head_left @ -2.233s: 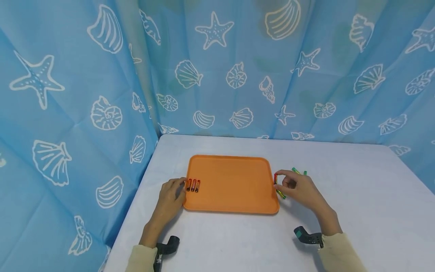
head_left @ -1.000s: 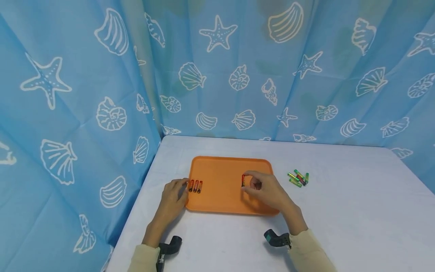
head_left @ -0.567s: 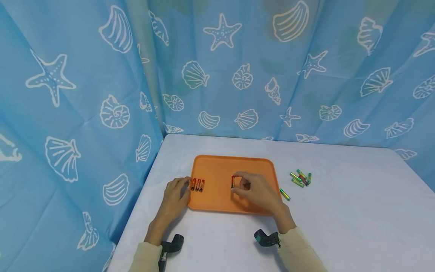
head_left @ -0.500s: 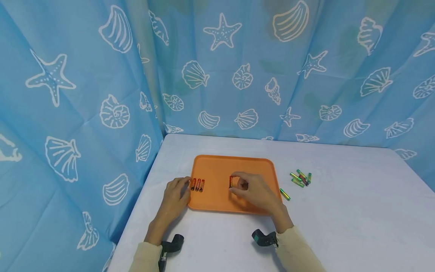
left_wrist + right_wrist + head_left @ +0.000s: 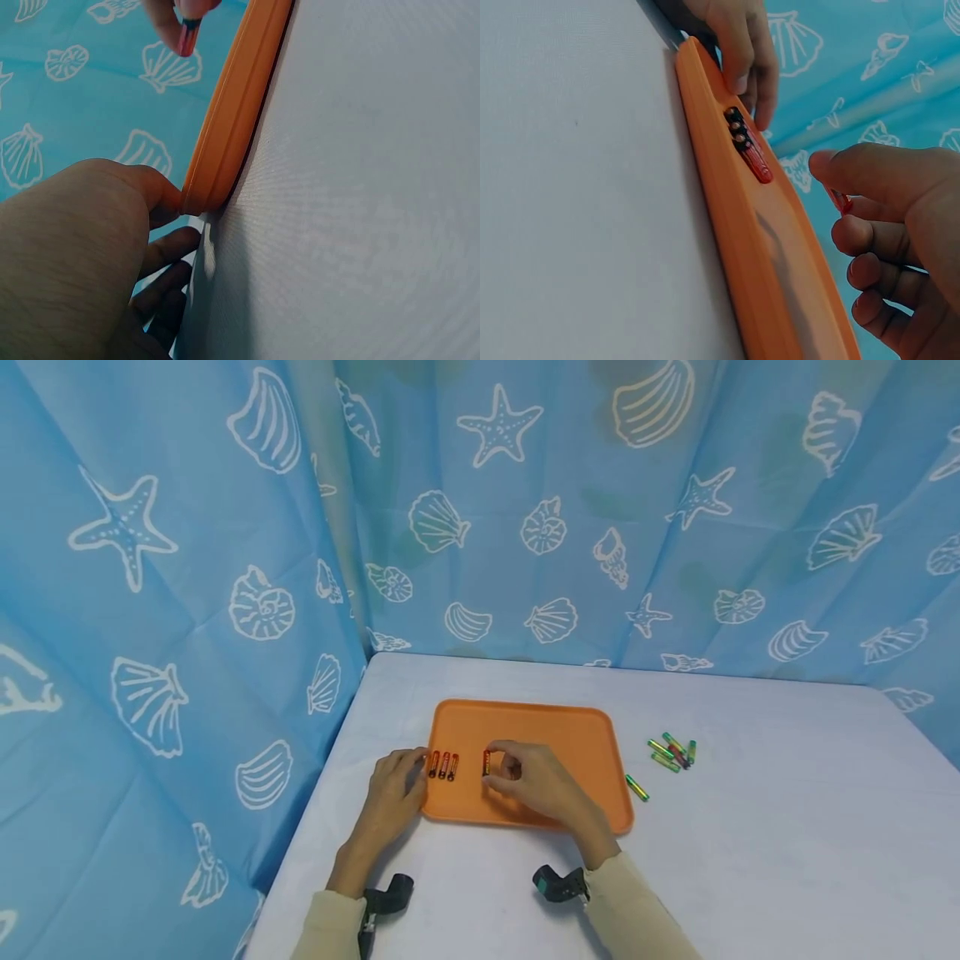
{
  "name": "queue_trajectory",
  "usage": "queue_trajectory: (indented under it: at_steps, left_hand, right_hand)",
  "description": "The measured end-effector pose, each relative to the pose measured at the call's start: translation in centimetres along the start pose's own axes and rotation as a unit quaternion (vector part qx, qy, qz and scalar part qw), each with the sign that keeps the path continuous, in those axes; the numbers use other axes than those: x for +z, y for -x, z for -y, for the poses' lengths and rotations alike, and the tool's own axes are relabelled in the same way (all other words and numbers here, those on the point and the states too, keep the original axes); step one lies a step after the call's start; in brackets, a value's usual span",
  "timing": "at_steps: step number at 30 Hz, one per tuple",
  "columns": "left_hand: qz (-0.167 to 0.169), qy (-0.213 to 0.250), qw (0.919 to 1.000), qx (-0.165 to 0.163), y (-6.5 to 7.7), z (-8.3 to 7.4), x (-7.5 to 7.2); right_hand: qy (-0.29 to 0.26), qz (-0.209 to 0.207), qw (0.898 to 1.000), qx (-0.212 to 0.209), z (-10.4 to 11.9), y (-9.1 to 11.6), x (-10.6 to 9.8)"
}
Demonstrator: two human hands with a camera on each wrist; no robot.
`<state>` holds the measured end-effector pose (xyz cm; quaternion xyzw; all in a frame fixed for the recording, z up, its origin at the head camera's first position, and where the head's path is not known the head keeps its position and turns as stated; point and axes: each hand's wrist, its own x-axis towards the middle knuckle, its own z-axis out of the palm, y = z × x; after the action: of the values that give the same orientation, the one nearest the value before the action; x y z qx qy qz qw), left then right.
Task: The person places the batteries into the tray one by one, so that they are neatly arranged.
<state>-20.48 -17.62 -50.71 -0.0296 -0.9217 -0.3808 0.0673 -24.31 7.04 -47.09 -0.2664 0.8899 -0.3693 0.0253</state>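
Observation:
My right hand (image 5: 536, 778) pinches a red and black battery (image 5: 486, 763) upright between thumb and forefinger, over the left-middle part of the orange tray (image 5: 540, 727). Its other fingers curl loosely in the right wrist view, where the battery's red end shows past the thumb. Three similar red and black batteries (image 5: 443, 766) lie side by side at the tray's left edge. Beside them, my left hand (image 5: 392, 793) rests at the tray's left rim. In the left wrist view its thumb touches the rim's corner while the other fingers spread loosely below.
Right of the tray, several green and yellow batteries (image 5: 664, 762) lie in a loose pile with a red one (image 5: 678, 756). A single green battery (image 5: 637, 787) lies close by the tray's right rim. A blue curtain (image 5: 540, 485) with shell prints hangs behind the white table (image 5: 787, 793).
My right hand has carried the red battery leftward, from beyond the tray's right rim to near the three batteries. My left hand has kept its place at the rim; the view has shifted slightly.

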Motion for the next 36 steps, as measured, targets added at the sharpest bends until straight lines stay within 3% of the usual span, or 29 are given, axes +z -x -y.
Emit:
queue_trajectory:
  at_steps: [12, 19, 28, 36]
  left_hand:
    - [0.001, -0.004, 1.0000, -0.002, 0.2, -0.2, 0.1]
    - [0.002, -0.006, 0.9999, -0.010, 0.2, -0.3, 0.2]
    - [0.000, -0.012, 0.9999, -0.001, 0.1, -0.2, 0.1]
    - [0.000, -0.013, 0.9999, 0.002, 0.1, -0.2, -0.2]
  right_hand:
    - [0.029, 0.011, 0.999, 0.011, 0.3, -1.0, 2.0]
    - [0.009, 0.015, 1.000, 0.014, 0.1, -1.5, 2.8]
    - [0.054, 0.008, 0.998, 0.015, -0.2, -2.3, 3.6]
    - [0.058, 0.002, 0.998, 0.020, -0.1, -2.7, 4.0]
